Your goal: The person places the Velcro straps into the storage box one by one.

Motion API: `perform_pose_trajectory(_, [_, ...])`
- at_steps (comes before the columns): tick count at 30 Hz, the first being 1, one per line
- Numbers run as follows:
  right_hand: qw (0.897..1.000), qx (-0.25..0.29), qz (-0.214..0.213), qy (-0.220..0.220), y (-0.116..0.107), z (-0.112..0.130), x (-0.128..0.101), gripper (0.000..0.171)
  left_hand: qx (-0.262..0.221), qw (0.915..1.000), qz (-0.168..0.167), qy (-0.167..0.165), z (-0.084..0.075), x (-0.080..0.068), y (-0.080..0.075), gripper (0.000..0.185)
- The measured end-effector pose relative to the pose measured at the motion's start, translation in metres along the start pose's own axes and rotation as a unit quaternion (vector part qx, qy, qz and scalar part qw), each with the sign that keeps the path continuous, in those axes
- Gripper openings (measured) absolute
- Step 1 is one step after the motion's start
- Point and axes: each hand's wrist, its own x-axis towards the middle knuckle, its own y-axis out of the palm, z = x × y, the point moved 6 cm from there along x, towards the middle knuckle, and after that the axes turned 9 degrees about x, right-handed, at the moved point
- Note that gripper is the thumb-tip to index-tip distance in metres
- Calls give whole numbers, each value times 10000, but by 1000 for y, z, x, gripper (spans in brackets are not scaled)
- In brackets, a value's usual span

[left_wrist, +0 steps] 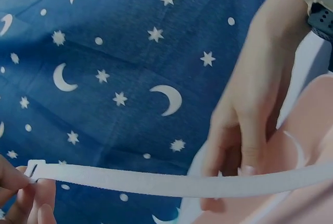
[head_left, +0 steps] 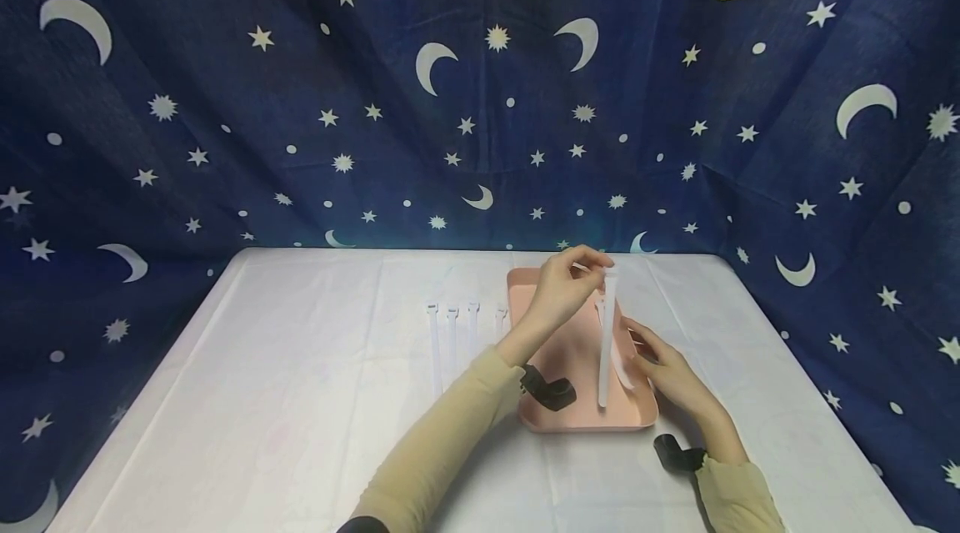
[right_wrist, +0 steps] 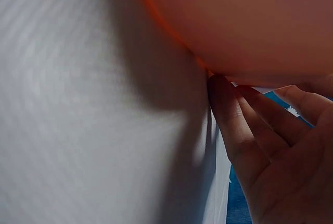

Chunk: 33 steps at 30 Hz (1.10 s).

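My left hand (head_left: pixel 566 291) pinches the slotted head of a white cable strap (head_left: pixel 607 341), which hangs down over a pink tray (head_left: pixel 551 349). In the left wrist view the strap (left_wrist: pixel 130 179) stretches nearly level from the pinching fingertips. Another white strap (head_left: pixel 621 364) lies in the tray along its right side, partly behind the hanging one. My right hand (head_left: pixel 671 370) holds the tray's right rim. The right wrist view shows its fingers (right_wrist: pixel 255 125) against the tray's side, with the thumb's contact hidden there.
Left of the tray, several white straps (head_left: pixel 433 341) lie side by side on the white tablecloth (head_left: pixel 300 399), their lower ends hidden by the left sleeve. A dark blue curtain (head_left: pixel 390 124) with moons and stars hangs behind the table.
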Motion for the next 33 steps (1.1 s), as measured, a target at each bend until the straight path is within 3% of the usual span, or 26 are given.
perform_pose_trajectory(21, [10000,-7,-27,-9,0,1,-1,61,-455,9928,-291,-1065,53,19,21,18])
perform_pose_trajectory(29, [9999,55,-91,-97,0,0,-1,58,-507,9831,-279,-1739,82,23,30,17])
perform_pose_trajectory(33, [9999,77,-98,-71,-1,-1,-2,58,-482,9810,-287,-1855,91,26,36,17])
